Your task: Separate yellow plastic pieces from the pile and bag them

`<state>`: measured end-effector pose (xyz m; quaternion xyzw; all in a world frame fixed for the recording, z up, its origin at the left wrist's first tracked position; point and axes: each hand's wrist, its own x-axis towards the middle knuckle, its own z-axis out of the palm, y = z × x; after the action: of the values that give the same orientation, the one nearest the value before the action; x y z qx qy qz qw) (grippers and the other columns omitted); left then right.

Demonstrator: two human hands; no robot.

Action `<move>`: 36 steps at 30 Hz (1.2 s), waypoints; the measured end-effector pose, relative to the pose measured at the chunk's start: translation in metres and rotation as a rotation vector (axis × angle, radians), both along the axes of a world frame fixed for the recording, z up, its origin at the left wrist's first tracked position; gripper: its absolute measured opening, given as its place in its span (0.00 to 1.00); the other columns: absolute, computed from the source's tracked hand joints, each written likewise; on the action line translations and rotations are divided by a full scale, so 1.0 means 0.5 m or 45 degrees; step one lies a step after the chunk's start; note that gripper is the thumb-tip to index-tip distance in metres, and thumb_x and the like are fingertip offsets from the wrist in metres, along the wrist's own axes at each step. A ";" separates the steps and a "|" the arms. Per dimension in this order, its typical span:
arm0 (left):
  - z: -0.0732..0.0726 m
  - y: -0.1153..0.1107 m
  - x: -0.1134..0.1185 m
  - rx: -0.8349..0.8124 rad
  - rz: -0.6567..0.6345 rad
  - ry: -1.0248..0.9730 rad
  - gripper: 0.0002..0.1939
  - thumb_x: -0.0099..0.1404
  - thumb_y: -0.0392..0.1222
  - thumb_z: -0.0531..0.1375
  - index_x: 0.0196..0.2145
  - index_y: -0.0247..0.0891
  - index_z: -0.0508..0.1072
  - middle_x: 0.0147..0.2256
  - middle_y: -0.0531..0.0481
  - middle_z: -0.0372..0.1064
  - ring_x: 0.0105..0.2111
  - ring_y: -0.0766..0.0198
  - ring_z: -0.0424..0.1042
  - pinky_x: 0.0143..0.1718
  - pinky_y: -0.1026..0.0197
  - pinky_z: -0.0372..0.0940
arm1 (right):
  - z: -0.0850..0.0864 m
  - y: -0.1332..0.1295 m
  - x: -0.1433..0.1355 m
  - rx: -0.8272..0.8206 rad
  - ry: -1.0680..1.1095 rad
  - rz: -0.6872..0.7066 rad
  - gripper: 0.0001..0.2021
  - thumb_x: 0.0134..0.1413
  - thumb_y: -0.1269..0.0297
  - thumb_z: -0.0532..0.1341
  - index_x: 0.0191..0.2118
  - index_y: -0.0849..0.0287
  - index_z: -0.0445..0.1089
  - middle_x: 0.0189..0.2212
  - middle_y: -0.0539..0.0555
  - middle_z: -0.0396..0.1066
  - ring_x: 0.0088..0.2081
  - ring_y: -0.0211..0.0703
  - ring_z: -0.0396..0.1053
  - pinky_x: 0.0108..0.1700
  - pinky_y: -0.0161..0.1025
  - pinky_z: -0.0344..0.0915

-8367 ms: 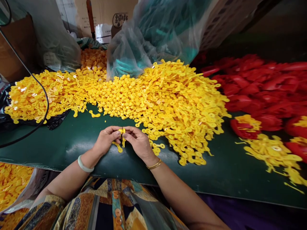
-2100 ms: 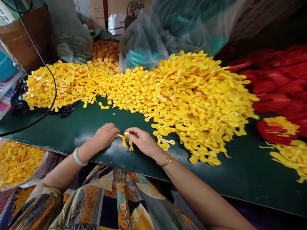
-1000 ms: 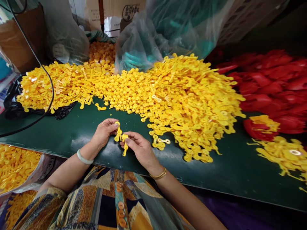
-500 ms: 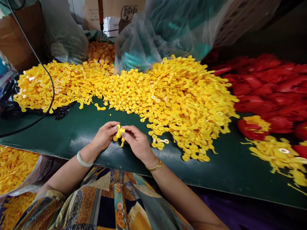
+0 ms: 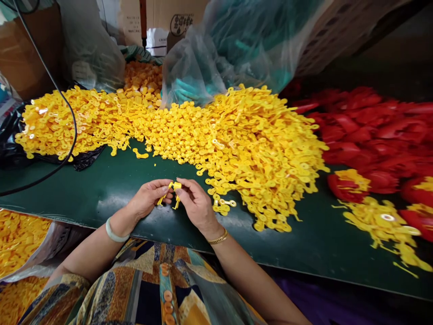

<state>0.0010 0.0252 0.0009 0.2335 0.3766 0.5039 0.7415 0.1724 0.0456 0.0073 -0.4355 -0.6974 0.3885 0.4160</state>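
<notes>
Close to the table's front edge, my two hands meet over small yellow plastic parts. My left hand [image 5: 151, 197] is closed, thumb and finger pinching a thin yellow plastic piece [image 5: 161, 199] that hangs down at a slant. In the closed fingers of my right hand [image 5: 194, 203] is a yellow plastic part [image 5: 177, 185] with a rounded block at the top and a narrow leg hanging below. The two pieces are very near each other at the fingertips; whether they touch I cannot tell. My fingers hide part of both.
A long heap of yellow plastic parts [image 5: 264, 149] spreads across the green table [image 5: 111, 180]. Several loose links [image 5: 223, 204] lie by my right hand. Red plastic pieces [image 5: 382, 131] are piled at the right. A black cable [image 5: 75, 119] arcs over the left side. Clear bags [image 5: 203, 67] stand behind.
My hands have turned slightly, and the yellow pieces now show apart, hanging downward side by side. The view has shifted a little.
</notes>
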 end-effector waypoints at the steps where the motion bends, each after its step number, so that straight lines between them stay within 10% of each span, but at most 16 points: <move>1: 0.000 0.000 0.000 0.008 0.001 0.001 0.21 0.52 0.43 0.71 0.43 0.32 0.77 0.34 0.45 0.76 0.29 0.68 0.73 0.34 0.63 0.68 | -0.001 -0.002 -0.001 0.043 -0.026 0.009 0.11 0.61 0.60 0.59 0.48 0.53 0.71 0.41 0.55 0.71 0.40 0.43 0.71 0.43 0.40 0.71; 15: -0.027 -0.010 0.012 0.282 0.046 0.451 0.19 0.61 0.50 0.64 0.46 0.37 0.78 0.33 0.49 0.72 0.29 0.67 0.70 0.36 0.62 0.66 | -0.017 -0.002 -0.013 0.494 -0.246 0.003 0.10 0.63 0.67 0.57 0.49 0.55 0.68 0.39 0.57 0.72 0.42 0.46 0.71 0.47 0.45 0.70; 23: -0.034 -0.022 0.008 0.933 0.390 1.156 0.16 0.69 0.43 0.56 0.51 0.42 0.76 0.35 0.47 0.69 0.36 0.64 0.67 0.39 0.61 0.65 | -0.012 -0.011 -0.041 0.170 -0.042 -0.130 0.08 0.61 0.63 0.60 0.45 0.55 0.72 0.35 0.54 0.71 0.35 0.42 0.71 0.40 0.40 0.72; 36: -0.025 -0.011 0.020 0.249 0.316 0.293 0.20 0.57 0.49 0.67 0.43 0.35 0.78 0.33 0.49 0.74 0.29 0.68 0.70 0.34 0.63 0.65 | -0.005 -0.011 -0.029 0.116 0.007 -0.050 0.09 0.61 0.61 0.60 0.45 0.53 0.72 0.36 0.53 0.71 0.37 0.41 0.71 0.40 0.39 0.71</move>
<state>0.0111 0.0197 -0.0115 0.3123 0.4340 0.5954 0.5997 0.1577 0.0403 0.0049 -0.4286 -0.7045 0.3495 0.4448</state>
